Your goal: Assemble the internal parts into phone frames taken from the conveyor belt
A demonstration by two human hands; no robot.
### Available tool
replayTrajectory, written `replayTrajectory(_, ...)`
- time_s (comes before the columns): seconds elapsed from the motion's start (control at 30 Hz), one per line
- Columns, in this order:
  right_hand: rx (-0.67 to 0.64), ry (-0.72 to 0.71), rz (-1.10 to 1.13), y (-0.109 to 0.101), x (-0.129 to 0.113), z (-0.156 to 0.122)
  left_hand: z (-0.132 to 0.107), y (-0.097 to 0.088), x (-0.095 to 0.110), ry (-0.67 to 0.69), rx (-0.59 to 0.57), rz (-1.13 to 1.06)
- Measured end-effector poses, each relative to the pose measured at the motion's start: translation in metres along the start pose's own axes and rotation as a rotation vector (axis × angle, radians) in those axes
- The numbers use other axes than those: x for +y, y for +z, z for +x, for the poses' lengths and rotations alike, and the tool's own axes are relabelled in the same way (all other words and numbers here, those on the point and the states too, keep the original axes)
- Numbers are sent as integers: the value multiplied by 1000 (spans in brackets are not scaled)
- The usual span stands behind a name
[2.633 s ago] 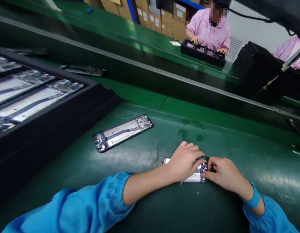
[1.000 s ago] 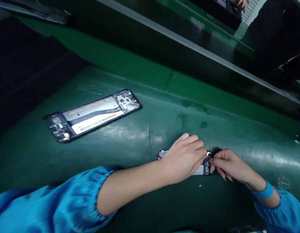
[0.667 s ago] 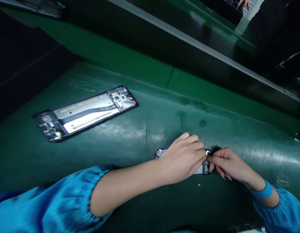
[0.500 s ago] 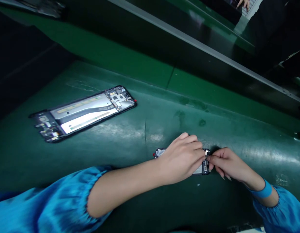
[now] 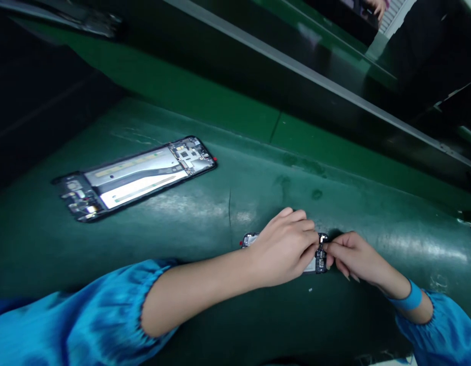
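An opened phone (image 5: 321, 264) with its inner parts bare lies on the green mat, mostly covered by my left hand (image 5: 284, 250). That hand rests across it with fingers curled and bunched near the phone's right end. From the right, my right hand (image 5: 351, 255) meets the same end, thumb and forefinger pinched together close to the left fingertips. What sits between those two fingertips is too small to make out. A red tab (image 5: 241, 243) shows at the phone's left end. Just below the phone is a tiny white scrap (image 5: 310, 290).
A second opened phone (image 5: 139, 175) lies to the upper left, its board and silvery middle showing. Behind the green mat (image 5: 205, 300) runs a grey metal rail (image 5: 296, 68). At the far top right another person's hand (image 5: 379, 9) is visible. A dark object (image 5: 60, 18) lies top left.
The view has shifted slightly, so the second phone appears a little farther right. Both my hands stay at the phone's right end, with hardly any change in their grip.
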State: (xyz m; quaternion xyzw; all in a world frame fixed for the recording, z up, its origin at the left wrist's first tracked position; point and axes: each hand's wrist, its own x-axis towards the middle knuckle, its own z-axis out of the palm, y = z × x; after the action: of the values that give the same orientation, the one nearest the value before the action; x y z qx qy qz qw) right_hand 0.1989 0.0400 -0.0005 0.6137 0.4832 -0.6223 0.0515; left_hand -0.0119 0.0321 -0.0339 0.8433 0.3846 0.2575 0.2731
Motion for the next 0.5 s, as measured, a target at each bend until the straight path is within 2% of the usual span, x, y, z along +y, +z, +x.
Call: replayTrajectory(0.5,-61,4,-2,-10,2,3,3,-1,-3,-45,-16,-69)
